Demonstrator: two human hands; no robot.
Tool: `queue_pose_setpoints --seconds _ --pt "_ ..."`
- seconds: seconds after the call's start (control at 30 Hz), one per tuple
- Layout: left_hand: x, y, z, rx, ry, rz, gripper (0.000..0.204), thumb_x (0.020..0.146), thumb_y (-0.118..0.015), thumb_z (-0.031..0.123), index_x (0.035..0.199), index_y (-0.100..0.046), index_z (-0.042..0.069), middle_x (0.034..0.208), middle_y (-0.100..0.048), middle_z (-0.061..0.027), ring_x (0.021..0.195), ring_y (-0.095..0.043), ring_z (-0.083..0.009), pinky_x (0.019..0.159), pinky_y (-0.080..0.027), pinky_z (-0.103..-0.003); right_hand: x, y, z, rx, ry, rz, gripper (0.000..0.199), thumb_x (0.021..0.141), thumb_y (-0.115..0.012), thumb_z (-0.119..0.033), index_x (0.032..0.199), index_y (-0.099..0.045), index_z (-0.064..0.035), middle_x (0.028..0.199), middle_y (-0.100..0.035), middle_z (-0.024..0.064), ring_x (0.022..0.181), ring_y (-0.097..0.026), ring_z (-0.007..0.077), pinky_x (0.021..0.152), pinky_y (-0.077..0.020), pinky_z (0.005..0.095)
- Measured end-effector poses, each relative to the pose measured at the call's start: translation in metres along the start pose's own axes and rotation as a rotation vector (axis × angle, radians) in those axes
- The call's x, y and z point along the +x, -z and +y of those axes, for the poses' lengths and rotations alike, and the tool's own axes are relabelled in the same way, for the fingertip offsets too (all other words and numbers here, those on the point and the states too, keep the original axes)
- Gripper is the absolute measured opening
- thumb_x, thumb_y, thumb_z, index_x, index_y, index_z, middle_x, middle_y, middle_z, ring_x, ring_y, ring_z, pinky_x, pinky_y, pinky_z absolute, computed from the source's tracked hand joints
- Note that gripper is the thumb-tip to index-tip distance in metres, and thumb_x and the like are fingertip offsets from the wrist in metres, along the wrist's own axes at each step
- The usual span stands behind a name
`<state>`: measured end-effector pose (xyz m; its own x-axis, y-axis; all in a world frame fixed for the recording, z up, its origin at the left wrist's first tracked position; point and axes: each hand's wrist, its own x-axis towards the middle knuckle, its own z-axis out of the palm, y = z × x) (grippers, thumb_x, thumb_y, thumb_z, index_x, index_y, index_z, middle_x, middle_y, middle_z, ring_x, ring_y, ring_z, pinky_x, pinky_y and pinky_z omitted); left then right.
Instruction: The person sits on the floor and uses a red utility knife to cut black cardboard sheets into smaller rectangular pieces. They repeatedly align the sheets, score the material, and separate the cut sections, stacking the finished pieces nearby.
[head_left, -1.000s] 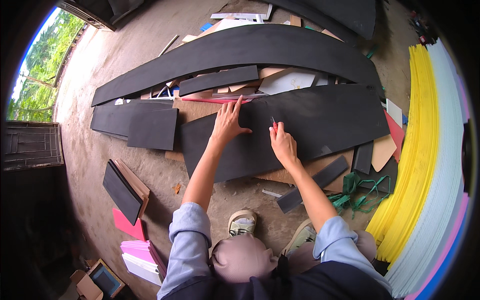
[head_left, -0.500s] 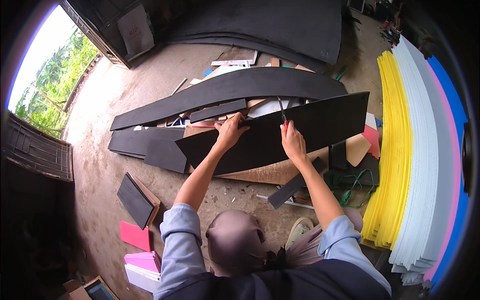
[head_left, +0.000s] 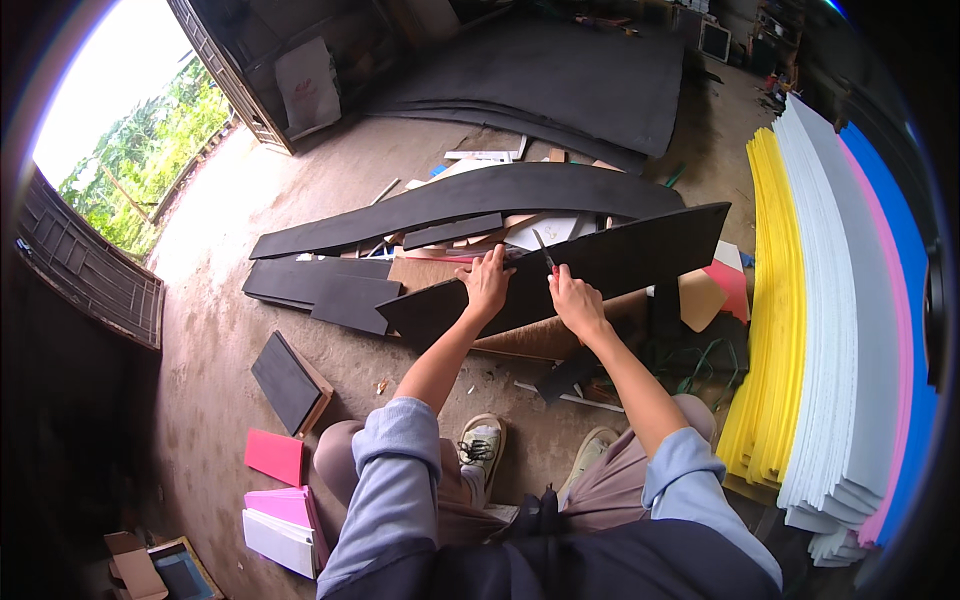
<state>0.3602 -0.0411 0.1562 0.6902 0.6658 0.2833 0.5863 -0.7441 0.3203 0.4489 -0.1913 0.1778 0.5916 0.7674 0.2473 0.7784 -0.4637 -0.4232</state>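
Note:
A long black foam sheet (head_left: 640,262) is tilted up in front of me, its upper edge rising to the right. My left hand (head_left: 487,285) is closed over that edge, left of the middle, fingers lapping onto the far side. In my right hand (head_left: 577,302), a short way to the right, is a knife (head_left: 543,248) with a red handle and a narrow blade. The blade points up and slightly left at the sheet's upper edge; whether it has entered the foam, I cannot tell. Just beyond lies a curved black strip (head_left: 470,193).
Offcuts (head_left: 545,232) lie under and behind the black pieces. Yellow sheets (head_left: 765,320) and pale blue sheets (head_left: 825,300) stand stacked at the right. Large black sheets (head_left: 560,85) lie at the back. Pink pieces (head_left: 275,456) and a black block (head_left: 285,380) sit at the left.
My right hand and the knife have moved left along the sheet's edge, closer to my left hand. My left knee has shifted left, uncovering a shoe. The whole view has shifted slightly.

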Motion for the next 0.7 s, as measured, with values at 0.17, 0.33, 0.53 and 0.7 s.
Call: queue_pose_setpoints --seconds 0.17,0.33,0.53,0.7 --pt "-0.019 -0.014 -0.002 -0.047 -0.053 0.165 0.029 0.076 -0.062 0.025 0.102 -0.051 0.015 0.093 -0.059 0.0015 0.093 -0.054 -0.0183 0.081 -0.027 -0.045 -0.009 -0.016 -0.013 -0.053 0.058 -0.032 0.024 0.089 -0.041 -0.028 0.086 -0.045 -0.0041 0.060 -0.060 0.0177 0.059 -0.062 0.0348 0.053 -0.0499 0.0440" --pt "-0.027 -0.017 -0.006 -0.094 -0.141 0.248 0.028 0.075 -0.063 0.023 0.100 -0.055 0.016 0.093 -0.059 0.0020 0.094 -0.053 -0.0162 0.080 -0.026 -0.041 -0.013 -0.026 -0.019 -0.053 0.030 -0.047 0.024 0.089 -0.042 -0.027 0.086 -0.046 -0.0030 0.061 -0.059 0.0198 0.061 -0.061 0.0363 0.054 -0.0495 0.0455" --pt "-0.028 -0.017 -0.005 -0.067 -0.150 0.258 0.026 0.075 -0.062 0.023 0.099 -0.056 0.016 0.095 -0.059 0.0019 0.095 -0.053 -0.0162 0.078 -0.027 -0.040 -0.013 -0.028 -0.020 -0.066 0.017 -0.063 0.023 0.089 -0.043 -0.025 0.085 -0.046 -0.0021 0.062 -0.060 0.0198 0.061 -0.061 0.0362 0.054 -0.0498 0.0450" --pt "-0.029 -0.016 -0.006 -0.053 -0.158 0.262 0.028 0.075 -0.062 0.023 0.102 -0.057 0.016 0.097 -0.058 0.0023 0.096 -0.052 -0.0160 0.079 -0.027 -0.040 -0.016 -0.023 -0.022 -0.074 0.011 -0.086 0.024 0.089 -0.042 -0.025 0.086 -0.047 -0.0014 0.063 -0.059 0.0212 0.062 -0.061 0.0372 0.055 -0.0496 0.0456"
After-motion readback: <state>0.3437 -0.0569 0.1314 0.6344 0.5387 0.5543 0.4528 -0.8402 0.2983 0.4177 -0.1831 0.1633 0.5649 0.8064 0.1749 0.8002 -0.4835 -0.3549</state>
